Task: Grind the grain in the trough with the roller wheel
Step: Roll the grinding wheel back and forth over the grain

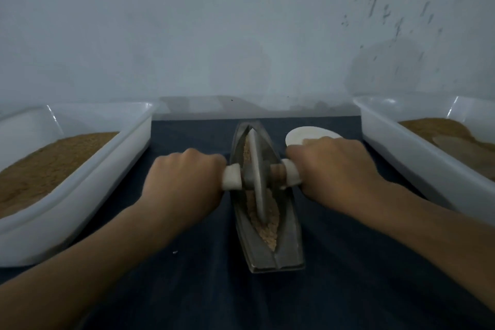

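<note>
Trough (289,245) of boat-shaped metal, crumbly tan grain (269,233), thin roller wheel (258,193)

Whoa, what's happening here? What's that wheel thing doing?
Someone is grinding grain by hand. The left hand and the right hand each grip one end of the handle of the roller wheel, which stands upright in the metal trough. Crushed tan bits lie along the groove. The left tub and the right tub hold brown grainy stuff, and a small white dish sits behind the right hand.
</note>
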